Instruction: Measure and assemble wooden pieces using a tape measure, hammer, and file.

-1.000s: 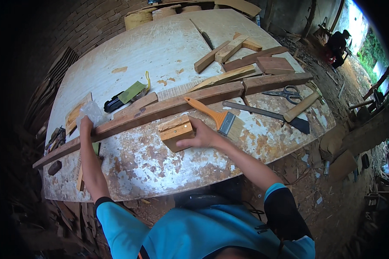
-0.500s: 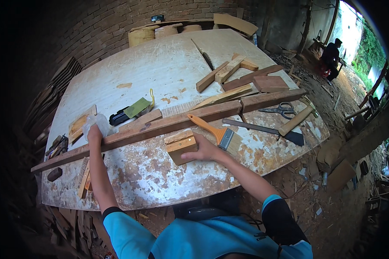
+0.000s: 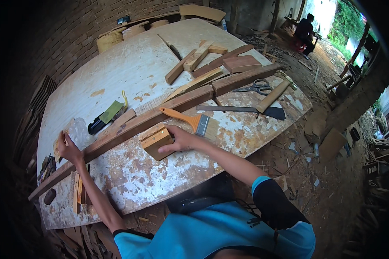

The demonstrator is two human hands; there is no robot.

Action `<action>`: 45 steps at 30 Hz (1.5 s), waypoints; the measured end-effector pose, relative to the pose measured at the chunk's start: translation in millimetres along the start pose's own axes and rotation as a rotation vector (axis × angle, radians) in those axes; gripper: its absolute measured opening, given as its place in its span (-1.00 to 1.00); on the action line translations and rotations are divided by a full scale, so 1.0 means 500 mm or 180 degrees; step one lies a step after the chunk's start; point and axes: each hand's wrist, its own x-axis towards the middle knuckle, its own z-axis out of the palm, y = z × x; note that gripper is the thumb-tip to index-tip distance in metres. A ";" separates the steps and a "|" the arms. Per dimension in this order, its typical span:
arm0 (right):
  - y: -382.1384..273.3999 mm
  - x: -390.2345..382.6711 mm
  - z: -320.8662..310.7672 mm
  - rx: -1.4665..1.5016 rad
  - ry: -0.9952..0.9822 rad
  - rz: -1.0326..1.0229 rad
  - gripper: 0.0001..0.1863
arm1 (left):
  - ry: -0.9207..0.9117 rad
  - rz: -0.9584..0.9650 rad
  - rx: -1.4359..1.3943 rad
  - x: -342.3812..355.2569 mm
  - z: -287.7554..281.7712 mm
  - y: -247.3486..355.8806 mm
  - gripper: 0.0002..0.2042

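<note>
Head view shows the wooden block (image 3: pixel 156 144) over the bench (image 3: pixel 138 183), gripped at its right side by the right hand (image 3: pixel 179 139), while the left hand (image 3: pixel 70 151), its hold unclear, has shifted from the clear plastic (image 3: pixel 80 129) toward the pale board (image 3: pixel 56 148).

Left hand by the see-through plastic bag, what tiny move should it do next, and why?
Perhaps the left hand should get a firm grip on the pale flat wood piece: its fingers are right at that piece, beside the clear plastic bag, while the right hand holds the wooden block. I can't tell whether the left fingers grip anything.
</note>
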 end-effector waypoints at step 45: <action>-0.074 -0.076 0.008 -0.1837 0.0607 0.0411 -0.12 | -0.3010 -0.0564 -0.3980 -0.152 -0.069 0.453 -0.87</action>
